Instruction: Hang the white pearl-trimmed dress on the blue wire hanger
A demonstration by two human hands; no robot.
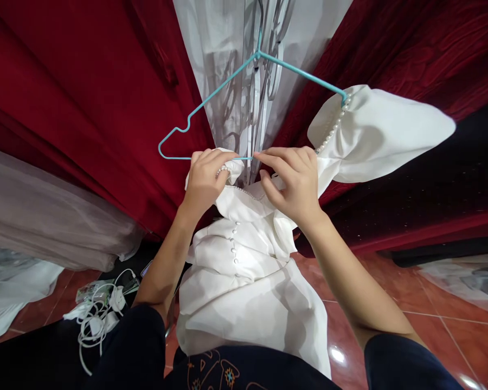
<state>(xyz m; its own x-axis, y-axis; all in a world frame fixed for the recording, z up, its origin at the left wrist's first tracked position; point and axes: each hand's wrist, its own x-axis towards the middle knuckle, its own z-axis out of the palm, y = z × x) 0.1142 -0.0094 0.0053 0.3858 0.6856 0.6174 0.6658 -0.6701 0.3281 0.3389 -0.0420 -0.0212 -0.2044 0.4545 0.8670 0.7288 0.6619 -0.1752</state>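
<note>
A white dress (236, 292) with a pearl-trimmed neckline and small buttons down its bodice hangs in front of me. One puffed sleeve (386, 135) drapes over the right end of a light-blue clothes hanger (301, 71). The hanger's left end is bare. My left hand (205, 181) is closed on the bunched, pearl-edged left shoulder of the dress, against the hanger's lower bar. My right hand (293, 181) curls over the right part of that bar, with the neckline beneath it. Its thumb is apart from the index finger, and its other fingertips are partly hidden.
Dark red curtains (85, 81) hang on both sides, with white sheer fabric (219, 49) and several white hangers (264, 103) between them. At lower left, tangled white cables (100, 319) lie on a black surface (36, 352). The floor (415, 314) is reddish tile.
</note>
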